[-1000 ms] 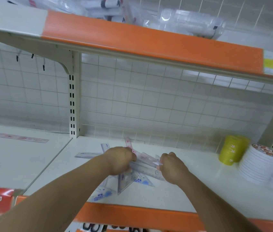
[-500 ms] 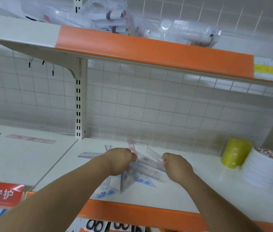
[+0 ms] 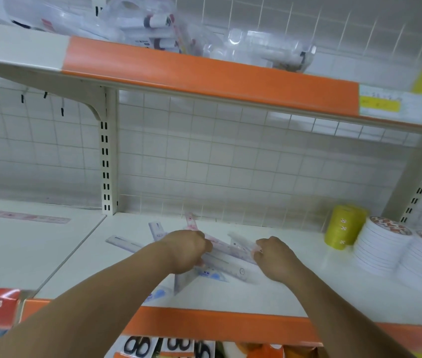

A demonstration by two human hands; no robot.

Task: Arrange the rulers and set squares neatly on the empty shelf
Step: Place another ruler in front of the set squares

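Gripping loose rulers (image 3: 226, 255) at both ends, left hand (image 3: 186, 250) and right hand (image 3: 274, 257) curled round them, likely squaring stack on shelf (image 3: 308, 290).

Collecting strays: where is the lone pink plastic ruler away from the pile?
Head view, far left: the flat pink plastic ruler lies on the neighbouring white shelf board, left of the slotted cream upright post.
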